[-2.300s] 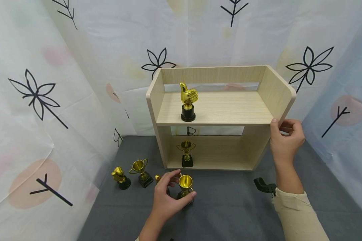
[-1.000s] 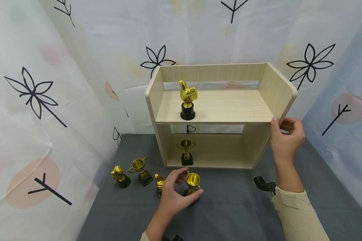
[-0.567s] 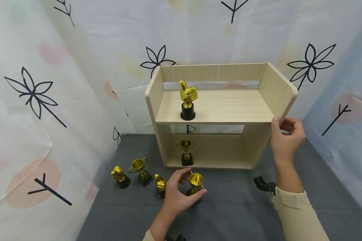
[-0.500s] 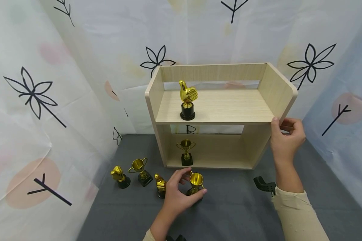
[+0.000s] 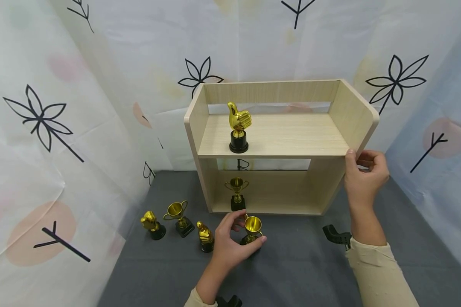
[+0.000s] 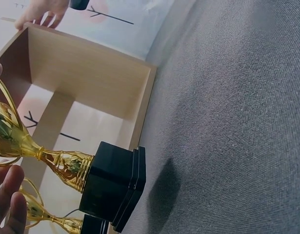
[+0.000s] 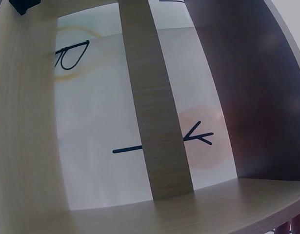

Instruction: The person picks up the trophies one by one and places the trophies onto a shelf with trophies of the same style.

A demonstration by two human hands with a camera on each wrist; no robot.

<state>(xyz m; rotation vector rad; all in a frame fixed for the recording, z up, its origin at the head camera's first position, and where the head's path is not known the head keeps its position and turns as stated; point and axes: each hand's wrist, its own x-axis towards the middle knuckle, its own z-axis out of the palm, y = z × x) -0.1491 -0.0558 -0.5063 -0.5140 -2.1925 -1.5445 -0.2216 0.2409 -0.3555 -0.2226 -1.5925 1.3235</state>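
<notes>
My left hand (image 5: 230,245) pinches a small gold trophy cup (image 5: 253,224) by its two handles, thumb on the near side and fingers on the far one. In the left wrist view its black base (image 6: 110,180) hangs just over the grey cloth, with a shadow beside it. My right hand (image 5: 366,179) grips the right side of a two-tier wooden shelf (image 5: 292,136), thumb at the front edge by the middle board. A gold thumbs-up trophy (image 5: 239,128) stands on the upper tier, toward the left. Below it, another trophy cup (image 5: 237,194) stands on the lower tier.
Left of my left hand, a thumbs-up trophy (image 5: 205,236), a two-handled trophy cup (image 5: 178,217) and another gold trophy (image 5: 153,225) stand on the grey cloth (image 5: 292,264). A black curved piece (image 5: 336,236) sits by my right wrist. Patterned white fabric (image 5: 138,64) hangs behind.
My left hand has carried the trophy cup rightward and slightly toward the shelf, uncovering the thumbs-up trophy beside it. My right hand has kept its grip on the shelf.
</notes>
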